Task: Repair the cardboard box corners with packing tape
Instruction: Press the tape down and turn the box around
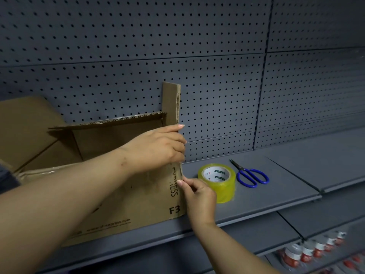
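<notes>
An open brown cardboard box (138, 196) with black print stands on a grey metal shelf (276, 190), its flaps up. My left hand (158, 147) grips the box's near right corner edge from above, fingers curled round it. Just below, my right hand (197, 196) pinches the same corner edge between thumb and fingertips. A roll of yellowish clear packing tape (219, 181) lies flat on the shelf right beside the box, partly behind my right hand. Whether tape sits on the corner I cannot tell.
Blue-handled scissors (250, 176) lie on the shelf to the right of the tape roll. A grey pegboard wall (217, 56) backs the shelf. Several red-and-white bottles (312, 252) stand on a lower shelf at the bottom right.
</notes>
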### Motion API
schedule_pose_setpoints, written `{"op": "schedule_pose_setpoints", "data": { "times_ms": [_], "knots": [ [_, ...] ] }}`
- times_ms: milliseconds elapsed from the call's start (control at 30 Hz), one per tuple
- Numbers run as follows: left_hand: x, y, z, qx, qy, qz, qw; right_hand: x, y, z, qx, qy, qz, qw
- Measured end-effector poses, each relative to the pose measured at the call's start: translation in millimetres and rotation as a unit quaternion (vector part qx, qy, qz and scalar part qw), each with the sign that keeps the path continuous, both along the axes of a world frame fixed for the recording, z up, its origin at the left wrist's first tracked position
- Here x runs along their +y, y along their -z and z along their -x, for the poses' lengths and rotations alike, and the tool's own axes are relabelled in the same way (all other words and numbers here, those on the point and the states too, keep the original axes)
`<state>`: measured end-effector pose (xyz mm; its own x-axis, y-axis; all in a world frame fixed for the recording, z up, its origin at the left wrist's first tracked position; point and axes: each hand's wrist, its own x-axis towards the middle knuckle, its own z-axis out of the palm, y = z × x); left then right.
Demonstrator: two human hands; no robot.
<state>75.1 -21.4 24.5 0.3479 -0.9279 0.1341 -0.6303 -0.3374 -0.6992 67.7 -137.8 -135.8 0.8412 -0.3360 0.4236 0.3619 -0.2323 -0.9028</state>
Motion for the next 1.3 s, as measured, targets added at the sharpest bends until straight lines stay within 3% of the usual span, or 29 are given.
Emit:
{"op": "schedule_pose_setpoints", "data": {
  "times_ms": [400, 600, 933, 1300],
  "knots": [
    [1.4, 8.9, -10.8, -0.045, -0.028, -0.011, 0.999, -4.3, 9.6, 0.6, 0.035, -0.031, 0.013, 0.999],
    [-0.2, 9.7, -10.8, -0.058, -0.029, -0.003, 0.998, -8.4, -16.0, -4.5, -0.007, -0.07, -0.047, 0.996],
    [-2.7, 11.0, -7.5, -0.082, -0.049, -0.04, 0.995, 0.5, -18.9, -8.5, -0.045, 0.017, 0.025, 0.999],
    [-2.2, 9.8, -6.7, -0.036, -0.045, -0.049, 0.997, -7.5, 10.6, -3.7, 0.015, -0.02, 0.077, 0.997]
  ]
}}
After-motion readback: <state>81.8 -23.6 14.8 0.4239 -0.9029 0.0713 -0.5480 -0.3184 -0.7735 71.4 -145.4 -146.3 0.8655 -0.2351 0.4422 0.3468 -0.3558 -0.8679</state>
